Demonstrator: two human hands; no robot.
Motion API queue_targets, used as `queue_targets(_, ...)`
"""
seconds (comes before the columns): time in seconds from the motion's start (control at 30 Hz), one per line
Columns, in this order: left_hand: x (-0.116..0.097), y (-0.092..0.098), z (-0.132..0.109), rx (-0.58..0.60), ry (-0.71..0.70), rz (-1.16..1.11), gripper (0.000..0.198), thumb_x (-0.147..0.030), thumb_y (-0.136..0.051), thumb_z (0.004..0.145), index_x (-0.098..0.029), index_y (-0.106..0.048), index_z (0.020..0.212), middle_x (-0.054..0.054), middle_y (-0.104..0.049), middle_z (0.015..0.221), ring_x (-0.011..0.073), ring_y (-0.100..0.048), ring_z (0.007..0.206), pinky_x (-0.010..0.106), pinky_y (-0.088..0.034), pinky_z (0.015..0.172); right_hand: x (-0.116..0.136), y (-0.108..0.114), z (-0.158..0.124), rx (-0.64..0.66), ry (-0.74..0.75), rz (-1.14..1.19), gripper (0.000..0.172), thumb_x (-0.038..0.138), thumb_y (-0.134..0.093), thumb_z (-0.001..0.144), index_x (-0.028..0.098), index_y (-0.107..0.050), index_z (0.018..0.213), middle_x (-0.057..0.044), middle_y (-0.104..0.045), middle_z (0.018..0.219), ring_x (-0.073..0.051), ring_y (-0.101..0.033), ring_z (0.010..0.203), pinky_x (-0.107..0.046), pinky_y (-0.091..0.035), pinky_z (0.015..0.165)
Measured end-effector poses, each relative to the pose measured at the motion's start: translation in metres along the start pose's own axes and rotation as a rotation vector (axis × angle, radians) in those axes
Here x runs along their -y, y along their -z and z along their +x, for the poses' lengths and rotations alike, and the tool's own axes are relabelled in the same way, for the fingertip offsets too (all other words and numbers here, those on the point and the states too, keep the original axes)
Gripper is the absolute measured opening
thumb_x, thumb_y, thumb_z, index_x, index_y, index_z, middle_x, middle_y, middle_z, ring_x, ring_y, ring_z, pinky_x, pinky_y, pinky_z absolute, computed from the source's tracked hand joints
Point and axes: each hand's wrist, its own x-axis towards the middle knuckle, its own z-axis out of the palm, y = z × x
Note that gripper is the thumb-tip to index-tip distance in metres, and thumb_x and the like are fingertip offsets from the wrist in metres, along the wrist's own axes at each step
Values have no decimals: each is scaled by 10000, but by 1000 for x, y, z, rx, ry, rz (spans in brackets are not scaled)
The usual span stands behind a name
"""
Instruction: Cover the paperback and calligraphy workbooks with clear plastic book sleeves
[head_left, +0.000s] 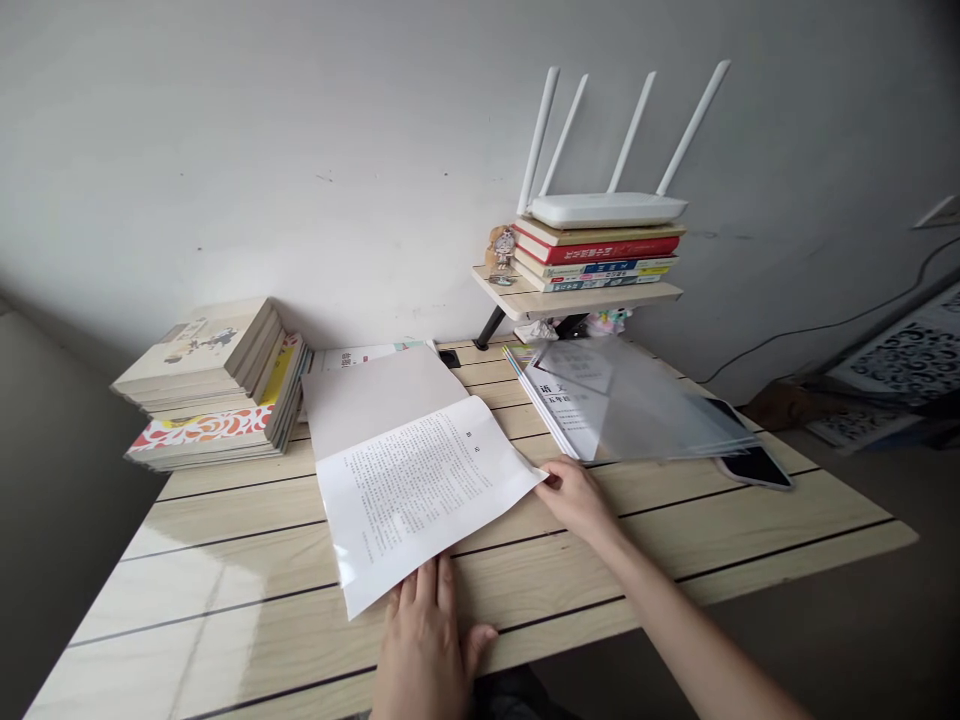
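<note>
An open book (420,490) lies on the wooden-slat table, one page printed with dense text and a short heading, the facing side plain and greyish. My right hand (576,495) pinches the right corner of the printed page, which is slightly lifted there. Flat on the table, my left hand (426,640) has its fingers stretched out, the fingertips at the page's lower edge. Whether they reach beneath the paper is hard to see. Right of the book, clear plastic covers (652,400) lie over several workbooks (559,405).
Stacked books (217,380) stand at the table's left. A small raised shelf (585,300) at the back bears books (600,255), a white router (607,208) with upright antennas and a small figurine (501,248). A phone (757,468) lies partly under the plastic, near the table's right edge.
</note>
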Motion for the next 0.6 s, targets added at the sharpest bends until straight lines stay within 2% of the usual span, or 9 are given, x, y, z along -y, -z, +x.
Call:
queue_targets(0.23, -22, 8, 13, 3, 148, -11, 527, -462, -518, 841, -210, -519, 1305, 120, -576, 1212, 306, -527, 1067, 470, -442, 880, 2, -3, -5, -52, 45, -120, 152, 207, -483, 711, 206, -470, 560, -28, -538, 664, -170, -514, 653, -277, -382, 626)
queue_targets(0.37, -35, 17, 23, 18, 193, 23, 514, -424, -568, 820, -243, -526, 1299, 129, -581, 1137, 322, -539, 1005, 500, -455, 819, 14, 1, -10, -57, -14, -229, 95, 206, -469, 747, 185, -558, 772, -72, -618, 808, -220, -564, 796, -319, -394, 698)
queue_targets(0.47, -42, 22, 30, 23, 218, 43, 497, -421, -592, 803, -273, -548, 1275, 134, -568, 1138, 341, -527, 1004, 532, -446, 800, 36, 0, -22, -68, -95, -323, 391, 255, -501, 752, 122, -529, 1119, -172, -598, 1108, -307, -541, 1019, -398, -398, 797)
queue_targets(0.53, -44, 22, 33, 12, 227, 51, 475, -423, -600, 797, -296, -566, 1253, 136, -554, 1178, 360, -507, 1036, 571, -429, 806, 54, -6, -34, -86, -81, -375, 618, 305, -522, 750, 100, -389, 1317, -214, -455, 1335, -358, -456, 1162, -454, -374, 872)
queue_targets(0.6, -45, 20, 34, -5, 224, 53, 474, -413, -605, 797, -319, -556, 1259, 130, -536, 1228, 374, -482, 1079, 603, -409, 823, 68, -14, -46, -93, -21, -398, 741, 356, -522, 766, 108, -255, 1411, -201, -290, 1468, -382, -341, 1272, -496, -327, 943)
